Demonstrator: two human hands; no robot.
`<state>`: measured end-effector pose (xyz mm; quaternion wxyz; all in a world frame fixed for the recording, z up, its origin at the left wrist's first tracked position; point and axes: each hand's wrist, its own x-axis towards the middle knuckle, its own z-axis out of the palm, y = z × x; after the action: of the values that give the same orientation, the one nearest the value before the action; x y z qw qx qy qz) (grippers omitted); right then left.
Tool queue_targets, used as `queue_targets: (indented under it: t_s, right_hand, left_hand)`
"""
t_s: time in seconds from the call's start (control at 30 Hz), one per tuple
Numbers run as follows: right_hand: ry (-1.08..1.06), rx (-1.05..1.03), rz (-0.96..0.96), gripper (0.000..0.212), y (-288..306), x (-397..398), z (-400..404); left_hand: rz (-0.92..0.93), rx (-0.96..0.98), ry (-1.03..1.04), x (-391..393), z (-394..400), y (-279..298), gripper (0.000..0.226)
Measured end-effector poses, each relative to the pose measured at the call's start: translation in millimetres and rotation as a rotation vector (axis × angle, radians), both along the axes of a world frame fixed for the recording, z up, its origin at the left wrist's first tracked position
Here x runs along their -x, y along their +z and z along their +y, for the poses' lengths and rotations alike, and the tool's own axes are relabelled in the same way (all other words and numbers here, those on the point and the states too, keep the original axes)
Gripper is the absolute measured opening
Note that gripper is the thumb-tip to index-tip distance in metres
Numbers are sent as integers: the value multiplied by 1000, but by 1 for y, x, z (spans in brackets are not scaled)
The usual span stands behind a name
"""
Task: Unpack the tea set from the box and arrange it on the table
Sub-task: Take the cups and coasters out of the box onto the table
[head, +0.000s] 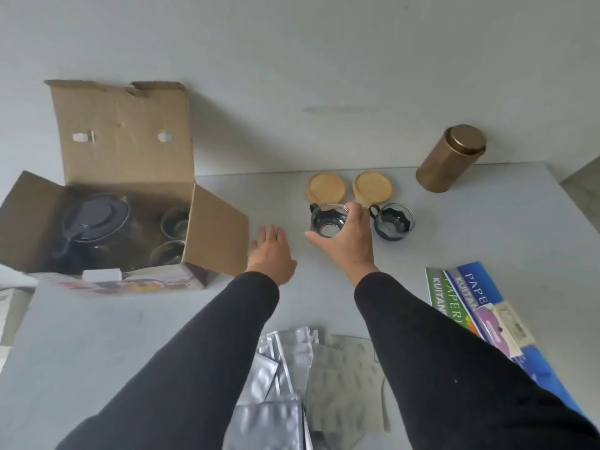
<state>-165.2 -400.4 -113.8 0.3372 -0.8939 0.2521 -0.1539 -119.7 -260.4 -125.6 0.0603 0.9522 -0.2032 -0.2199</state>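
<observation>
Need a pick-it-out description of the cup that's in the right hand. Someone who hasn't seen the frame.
Start at the open cardboard box on the left of the table, then look right to two round wooden coasters near the far edge. Two glass cups with black handles sit just in front of them. The target is the left cup, the one the right hand grips by the rim; the other cup stands untouched.

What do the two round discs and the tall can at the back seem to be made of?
Round discs and: likely bamboo or light wood, pale tan and matte. Tall can: probably metal with a bronze satin finish, judging by the soft sheen on its lid.
</observation>
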Motion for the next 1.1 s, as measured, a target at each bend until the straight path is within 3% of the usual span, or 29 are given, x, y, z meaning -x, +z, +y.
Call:
queue_targets:
  t_s: [0.3,0.6,0.73,0.83,0.97,1.1]
  right_hand:
    - [69,-95,33,87,-37,-13,-32]
    - [77,-105,42,86,-48,-22,-35]
    - [128,-99,40,97,-47,-18,-37]
    - [166,0,19,97,-35,-18,-38]
    - [187,116,-117,73,-3,-34,-28]
    - [250,182,-248,48,33,-58,11]
  left_hand:
    - [138,-39,100,4,-20,-28,99]
    - [153,-86,115,2,-26,-30,100]
    - [175,-69,114,1,-26,-25,102]
    - [151,-22,119,-1,-20,-13,87]
    - [-29,109,88,-18,-2,12,58]
    - [-270,212,23,-43,31,52,47]
